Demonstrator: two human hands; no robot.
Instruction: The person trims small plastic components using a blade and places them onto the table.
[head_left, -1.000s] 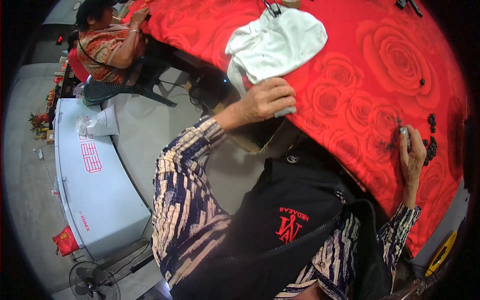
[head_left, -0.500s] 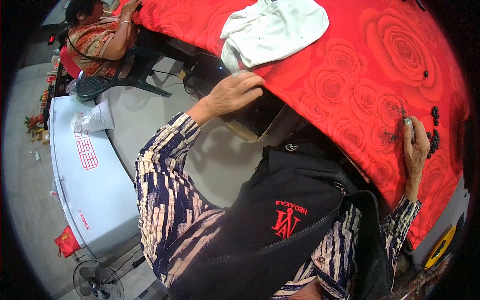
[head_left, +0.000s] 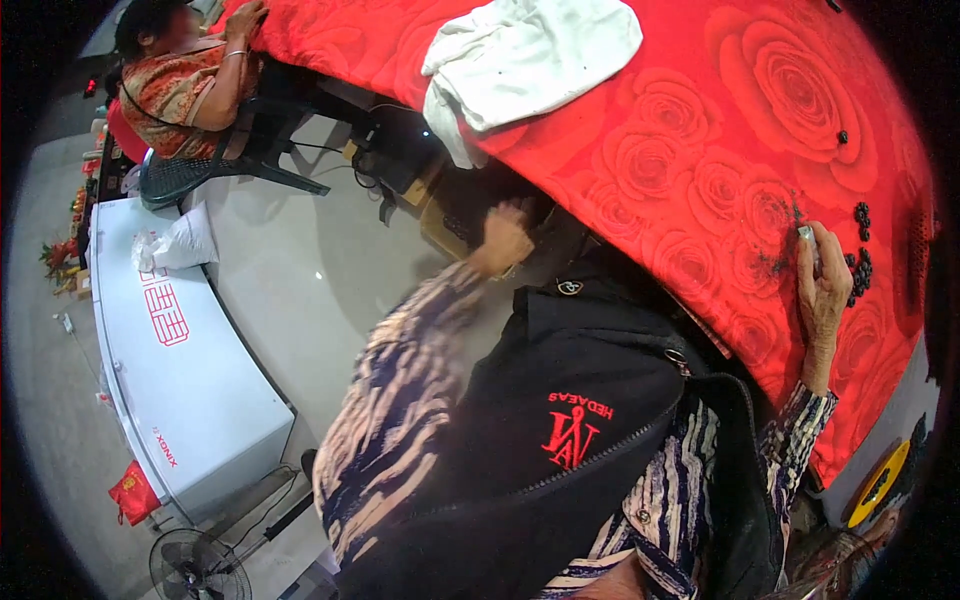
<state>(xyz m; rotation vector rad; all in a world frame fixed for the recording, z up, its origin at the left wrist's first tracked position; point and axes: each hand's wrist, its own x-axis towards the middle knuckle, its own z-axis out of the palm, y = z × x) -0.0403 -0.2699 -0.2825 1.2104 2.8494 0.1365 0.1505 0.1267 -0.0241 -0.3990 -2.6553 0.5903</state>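
Note:
My right hand [head_left: 825, 275] rests on the red rose-patterned tablecloth [head_left: 590, 130], its fingers closed round a small pale, shiny piece [head_left: 806, 234] whose kind I cannot make out. Just right of that hand lie several small black pieces [head_left: 860, 275] in a cluster, and dark crumbs [head_left: 772, 258] are scattered to its left. Below the table's edge, my left hand [head_left: 505, 240] hangs over an open carton [head_left: 440, 225] with a dark inside. Motion blurs its fingers, so whether they hold anything is unclear. A white cloth [head_left: 530, 65] lies crumpled at the table's far edge.
Another person [head_left: 185, 85] sits at the table's far left on a dark green plastic chair [head_left: 185, 180]. A white chest freezer [head_left: 190, 350] bearing a white bag [head_left: 185, 240] stands left, near a fan [head_left: 195, 565]. A yellow ring-shaped thing [head_left: 880, 482] is at lower right.
My left hand has come away from the white cloth's hanging corner and moved down and right, below the table's edge. My right hand keeps its place on the tablecloth, still gripping the pale piece.

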